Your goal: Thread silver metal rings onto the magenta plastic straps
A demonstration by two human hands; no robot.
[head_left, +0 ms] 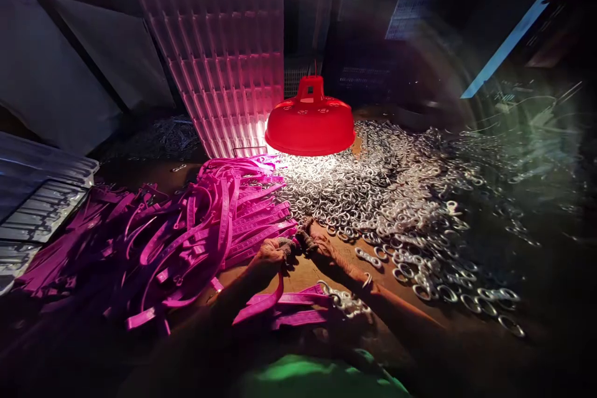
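Clearly a good deal of material lies sorted into two kinds on the desk (308, 273). At the left a large heap of purple plastic straps (153, 242) spreads from the dark edge of the view up to the lamp's pool of light, many of them looped or tangled. Whether these carry rings already cannot be told at this size. A smaller bunch of straps (298, 311) lies close to the person's body, between the forearms.

The left hand (273, 252) is closed around one purple strap (261, 305), which curves down and back toward the body; its fingers are curled tight at the strap's upper end. Just beside it, touching fingertip to fingertip, the right hand (319, 242) is pinched shut at the same spot. What it grips is too small to make out. Both wrists rest low on the desk, forearms angled inward.

Above the hands hangs a red lamp shade (310, 121), with a ribbed pink panel (219, 50) leaning behind it. To the right a wide scatter of silver metal rings (401, 211) covers the desk, suggesting plenty remains.
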